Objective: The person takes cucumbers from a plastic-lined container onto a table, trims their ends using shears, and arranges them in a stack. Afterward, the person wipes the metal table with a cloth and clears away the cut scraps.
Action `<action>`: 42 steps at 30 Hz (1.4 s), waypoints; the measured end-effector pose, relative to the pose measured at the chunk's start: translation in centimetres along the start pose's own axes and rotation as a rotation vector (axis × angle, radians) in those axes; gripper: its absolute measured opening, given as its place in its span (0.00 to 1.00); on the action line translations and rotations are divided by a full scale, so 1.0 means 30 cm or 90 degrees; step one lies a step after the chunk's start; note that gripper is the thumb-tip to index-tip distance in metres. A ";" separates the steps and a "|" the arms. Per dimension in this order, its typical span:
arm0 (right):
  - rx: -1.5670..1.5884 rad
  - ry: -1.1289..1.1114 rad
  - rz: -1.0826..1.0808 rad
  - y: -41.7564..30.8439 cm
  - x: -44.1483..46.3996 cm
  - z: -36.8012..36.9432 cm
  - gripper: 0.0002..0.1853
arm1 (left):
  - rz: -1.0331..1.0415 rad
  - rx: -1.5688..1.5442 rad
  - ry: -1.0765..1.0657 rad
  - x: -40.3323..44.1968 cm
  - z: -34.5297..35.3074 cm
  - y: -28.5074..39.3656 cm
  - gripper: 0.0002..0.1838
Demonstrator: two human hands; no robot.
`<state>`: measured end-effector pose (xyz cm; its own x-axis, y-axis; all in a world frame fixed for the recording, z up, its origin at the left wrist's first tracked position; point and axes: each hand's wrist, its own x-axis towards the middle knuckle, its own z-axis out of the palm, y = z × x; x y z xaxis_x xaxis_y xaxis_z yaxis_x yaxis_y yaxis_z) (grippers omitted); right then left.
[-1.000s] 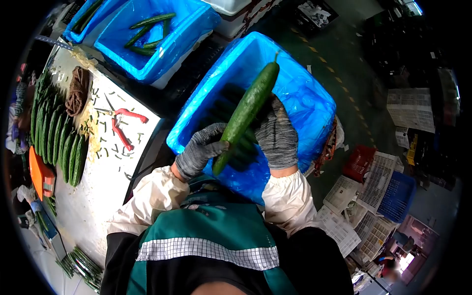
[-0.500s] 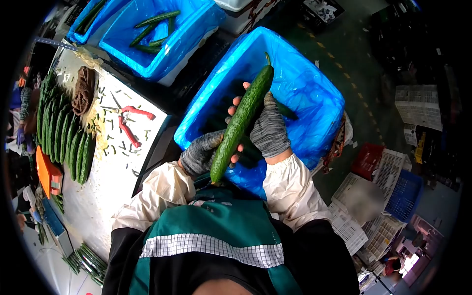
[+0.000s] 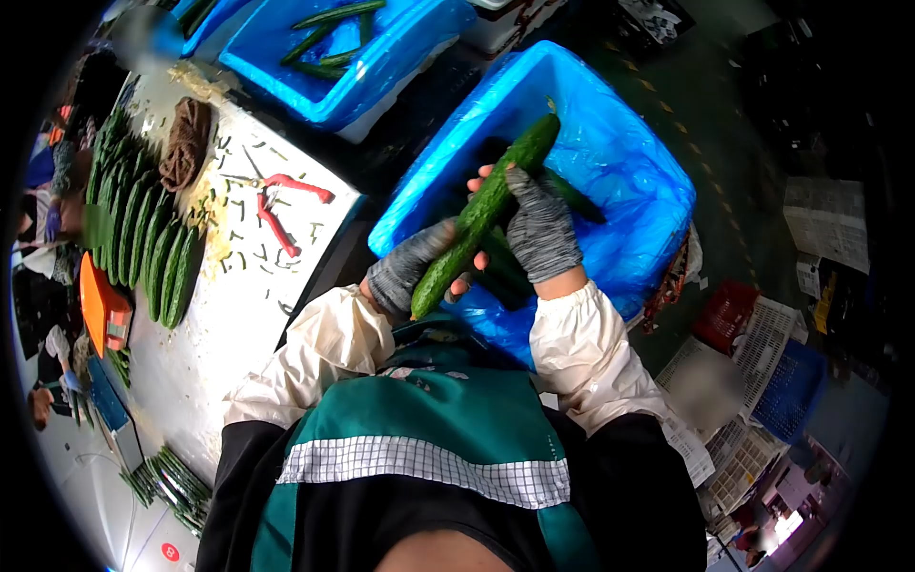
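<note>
A long green cucumber (image 3: pixel 489 208) lies slantwise across both my hands, its stem end pointing away from me. My left hand (image 3: pixel 416 264), in a grey fingerless glove, is closed round the near part. My right hand (image 3: pixel 543 226), gloved the same way, grips it around the middle with the thumb on top. Beneath my hands stands a blue-lined bin (image 3: pixel 629 181); a few more cucumbers (image 3: pixel 575 198) lie inside, partly hidden by my hands.
At left, a white table (image 3: pixel 229 324) bears a row of cucumbers (image 3: pixel 143 234), red-handled scissors (image 3: pixel 278 212), cut stems, a brown cloth (image 3: pixel 186 143) and an orange tool (image 3: pixel 100 303). Another blue bin (image 3: pixel 334 110) holds several cucumbers. Plastic crates (image 3: pixel 786 386) stand at right.
The whole view has shifted, with the table and bins appearing further right and a little higher. Both hands still hold the cucumber, now tilted slightly more to the right.
</note>
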<state>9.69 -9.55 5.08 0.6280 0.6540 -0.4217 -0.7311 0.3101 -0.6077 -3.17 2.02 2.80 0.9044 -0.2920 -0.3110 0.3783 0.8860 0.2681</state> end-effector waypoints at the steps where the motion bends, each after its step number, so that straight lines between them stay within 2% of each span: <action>1: -0.029 0.002 -0.003 -0.005 0.006 0.002 0.11 | -0.002 0.053 0.033 -0.012 0.021 0.013 0.29; 2: -0.190 -0.029 -0.044 -0.012 0.028 -0.023 0.09 | 0.014 0.117 0.082 -0.038 0.069 0.031 0.28; 4: -0.618 -0.046 -0.345 -0.066 0.050 -0.024 0.11 | -0.009 0.200 0.099 -0.083 0.074 0.066 0.27; 6: -0.543 -0.059 -0.359 -0.124 0.104 -0.170 0.17 | 0.037 0.257 0.125 -0.183 0.106 0.108 0.28; 8: 0.110 -0.253 -0.194 -0.151 0.129 -0.292 0.21 | 0.082 0.272 0.151 -0.309 0.098 0.154 0.31; 10: 0.426 -0.312 -0.038 -0.183 0.082 -0.379 0.23 | 0.167 0.188 0.171 -0.459 0.075 0.178 0.34; 11: 0.410 -0.271 -0.021 -0.177 0.067 -0.449 0.23 | 0.222 0.165 0.212 -0.535 0.091 0.189 0.34; 13: 0.355 -0.217 0.003 -0.149 0.025 -0.547 0.24 | 0.262 0.078 0.345 -0.693 0.057 0.176 0.25; 15: 0.271 -0.165 0.002 -0.107 -0.021 -0.587 0.23 | 0.283 0.265 0.502 -0.866 -0.047 0.204 0.26; 17: 0.177 -0.072 -0.007 -0.040 -0.045 -0.560 0.21 | 0.304 0.348 0.635 -1.019 -0.081 0.209 0.29; 20: 0.098 -0.103 -0.007 0.031 -0.072 -0.439 0.19 | 0.231 0.497 0.833 -1.195 -0.168 0.203 0.29; 21: 0.079 -0.081 0.002 0.048 -0.065 -0.423 0.18 | 0.113 0.595 0.902 -1.243 -0.198 0.219 0.31; 23: 0.056 -0.059 0.009 0.066 -0.073 -0.359 0.17 | 0.330 0.785 0.808 -1.359 -0.410 0.180 0.32; 24: 0.028 -0.015 -0.002 0.070 -0.075 -0.312 0.17 | 0.300 0.730 0.820 -1.381 -0.419 0.196 0.34; 25: 0.001 0.029 -0.014 0.073 -0.072 -0.279 0.17 | 0.350 0.806 0.808 -1.388 -0.433 0.205 0.33; 27: -0.027 0.051 -0.029 0.076 -0.074 -0.250 0.17 | 0.140 1.169 0.945 -1.418 -0.433 0.248 0.33; 28: -0.028 0.071 -0.025 0.076 -0.070 -0.231 0.16 | 0.050 1.211 0.982 -1.417 -0.431 0.266 0.32; 31: -0.043 0.111 -0.014 0.087 -0.075 -0.183 0.14 | 0.064 1.256 1.050 -1.419 -0.482 0.267 0.29; 32: -0.053 0.135 -0.006 0.097 -0.087 -0.175 0.13 | 0.142 1.292 1.089 -1.425 -0.518 0.255 0.29; 33: -0.057 0.131 -0.006 0.107 -0.090 -0.191 0.13 | 0.146 1.287 1.093 -1.420 -0.546 0.246 0.29; 35: -0.065 0.091 0.007 0.127 -0.093 -0.258 0.15 | 0.303 1.241 1.139 -1.402 -0.588 0.221 0.31; 36: -0.067 0.075 0.013 0.134 -0.093 -0.279 0.15 | 0.329 1.192 1.162 -1.387 -0.616 0.207 0.32; 37: -0.071 0.067 0.019 0.142 -0.102 -0.278 0.15 | 0.352 1.162 1.166 -1.378 -0.611 0.201 0.34; 39: -0.062 0.065 0.036 0.150 -0.120 -0.270 0.15 | 0.490 1.158 1.163 -1.393 -0.617 0.181 0.35; 40: -0.069 0.061 0.021 0.159 -0.136 -0.237 0.14 | 0.520 1.136 1.173 -1.421 -0.615 0.178 0.32; 41: -0.075 0.052 0.024 0.161 -0.143 -0.218 0.14 | 0.688 1.148 1.210 -1.460 -0.632 0.174 0.24; 42: -0.088 0.064 0.012 0.161 -0.156 -0.205 0.13 | 0.680 1.032 1.302 -1.521 -0.666 0.157 0.20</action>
<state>4.86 -15.36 -0.04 0.6431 0.5845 -0.4947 -0.7035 0.1959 -0.6832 -46.61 26.72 0.03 0.1162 0.8448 0.5223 0.7967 -0.3933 0.4590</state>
